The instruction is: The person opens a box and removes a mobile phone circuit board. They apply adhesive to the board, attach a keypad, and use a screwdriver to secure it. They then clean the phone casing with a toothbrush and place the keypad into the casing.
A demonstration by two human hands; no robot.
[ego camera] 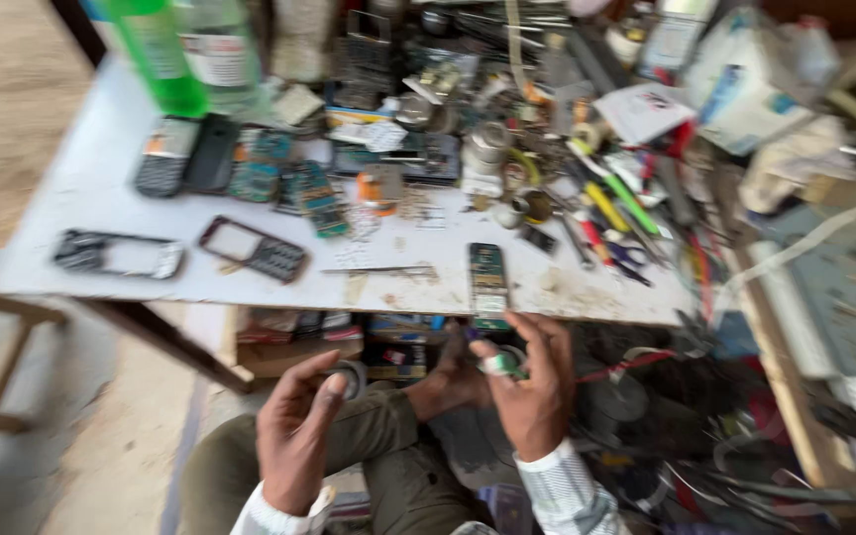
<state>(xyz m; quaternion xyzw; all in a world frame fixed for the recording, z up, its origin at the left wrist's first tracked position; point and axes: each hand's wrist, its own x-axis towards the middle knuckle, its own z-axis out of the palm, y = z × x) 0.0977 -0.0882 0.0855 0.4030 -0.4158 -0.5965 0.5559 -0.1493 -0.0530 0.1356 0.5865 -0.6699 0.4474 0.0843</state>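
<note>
Right hand [532,391] pinches a small green-white part [500,365], left hand [299,431] curls around a grey ring [354,376]; either could slip floorward.

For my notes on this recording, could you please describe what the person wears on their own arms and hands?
Both hands are bare: no gloves, and no rings or watch that the blurred head view lets me make out. The left hand comes out of a pale, whitish cuff. The right hand comes out of a light sleeve with a fine checked pattern, cuff closed at the wrist.
</note>
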